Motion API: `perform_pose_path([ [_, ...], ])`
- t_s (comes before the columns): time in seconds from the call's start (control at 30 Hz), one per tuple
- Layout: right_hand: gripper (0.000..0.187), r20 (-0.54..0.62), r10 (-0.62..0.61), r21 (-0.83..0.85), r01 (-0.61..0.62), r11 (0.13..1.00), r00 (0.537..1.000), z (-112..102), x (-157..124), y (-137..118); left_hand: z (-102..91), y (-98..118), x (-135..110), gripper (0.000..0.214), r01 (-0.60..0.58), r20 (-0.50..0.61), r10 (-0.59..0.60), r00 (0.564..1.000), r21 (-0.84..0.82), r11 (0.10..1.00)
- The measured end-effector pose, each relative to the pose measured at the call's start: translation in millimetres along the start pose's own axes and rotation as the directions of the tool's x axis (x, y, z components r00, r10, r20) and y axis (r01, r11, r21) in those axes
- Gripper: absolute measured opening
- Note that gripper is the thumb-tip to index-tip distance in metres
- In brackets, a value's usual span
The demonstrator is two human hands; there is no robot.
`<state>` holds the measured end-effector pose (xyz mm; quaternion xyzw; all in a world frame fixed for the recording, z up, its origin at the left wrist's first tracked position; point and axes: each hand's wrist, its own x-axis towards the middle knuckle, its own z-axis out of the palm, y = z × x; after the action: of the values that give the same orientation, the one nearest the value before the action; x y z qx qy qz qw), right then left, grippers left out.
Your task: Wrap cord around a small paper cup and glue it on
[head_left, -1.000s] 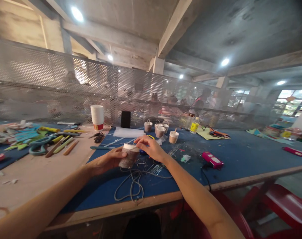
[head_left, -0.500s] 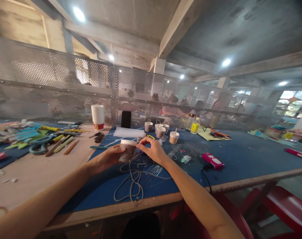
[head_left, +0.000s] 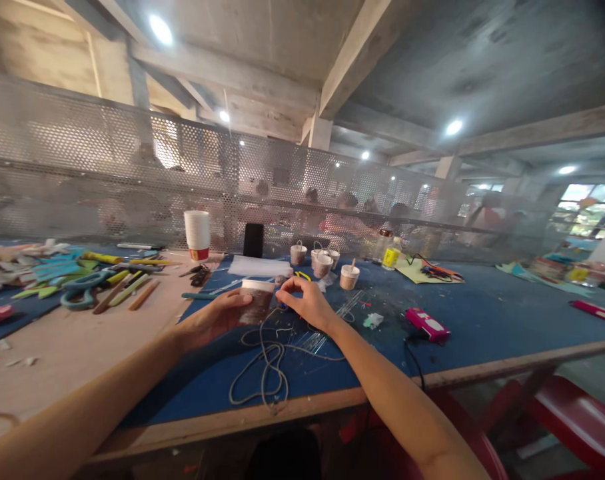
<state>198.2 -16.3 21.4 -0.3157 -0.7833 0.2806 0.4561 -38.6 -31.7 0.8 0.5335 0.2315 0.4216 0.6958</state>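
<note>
My left hand (head_left: 216, 319) is wrapped round a small paper cup (head_left: 256, 301) with a brown covered side and a white rim, held just above the blue table mat (head_left: 482, 313). My right hand (head_left: 306, 301) is at the cup's right side, thumb and forefinger pinched together near the rim; what they pinch is too small to make out. A loose grey cord (head_left: 265, 363) trails in loops from under the cup toward the table's front edge.
Several small finished cups (head_left: 322, 261) stand behind my hands, with a stack of white paper cups (head_left: 197, 234), a black phone (head_left: 253, 240) and a yellow-labelled bottle (head_left: 390, 253). Scissors and sticks (head_left: 107, 283) lie at left. A pink glue gun (head_left: 426, 323) lies at right. Perforated metal screen behind.
The cup has been lifted slightly and held more upright. My right hand has shifted from the cup's top to its right side and closed into a pinch.
</note>
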Motion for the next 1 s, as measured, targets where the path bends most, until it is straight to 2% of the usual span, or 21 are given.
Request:
perform_pose_path([
  [0.57,0.018,0.006,0.020,0.086,-0.021,0.996,1.000,2.9,2.1,6.6,0.4,0.0,-0.9,0.038,0.007,0.044,-0.007,0.999,-0.012,1.000],
  [1.0,0.017,0.016,0.027,0.101,-0.029,0.994,1.000,3.3,3.0,7.0,5.1,1.7,-2.5,0.033,-0.009,0.063,0.012,0.998,-0.038,0.999],
])
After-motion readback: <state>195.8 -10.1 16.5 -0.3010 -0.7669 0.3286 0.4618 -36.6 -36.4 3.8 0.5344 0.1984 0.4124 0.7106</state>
